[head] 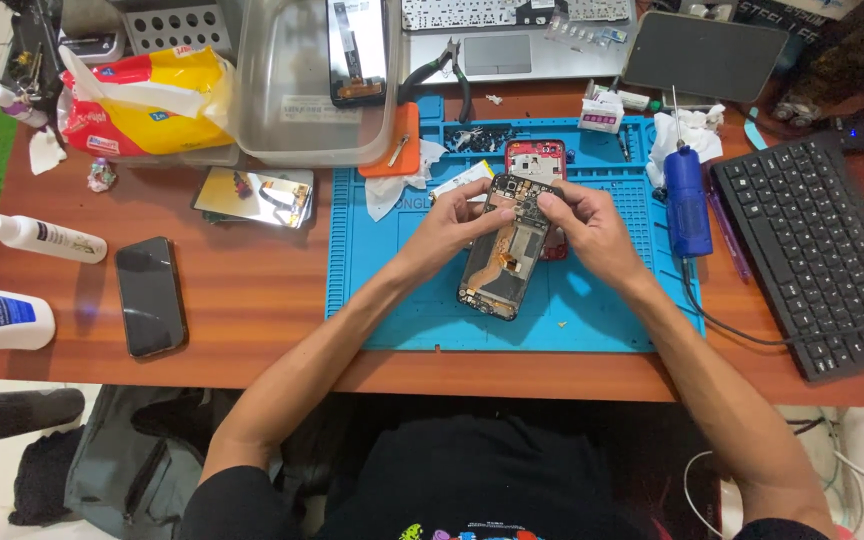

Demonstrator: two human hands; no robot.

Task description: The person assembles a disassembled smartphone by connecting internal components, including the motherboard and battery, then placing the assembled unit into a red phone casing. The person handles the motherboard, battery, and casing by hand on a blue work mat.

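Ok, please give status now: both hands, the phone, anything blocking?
Left hand and right hand gripping opened phone above blue mat. Nothing blocking.

— On the surface (252,300)?
— Mat (402,310) at centre, opened phone (508,250) above it between both hands.
— Right of the mat?
— Keyboard (817,250), electric screwdriver (688,200) at the mat's right edge.
— Left?
— Another phone (150,296), bottles (32,236) beyond. Laptop (502,40) and plastic tub (302,100) behind.

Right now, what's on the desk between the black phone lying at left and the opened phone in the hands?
Head view: mostly bare wood desk, then the blue mat's left part. The left hand and forearm cross above it to the opened phone.
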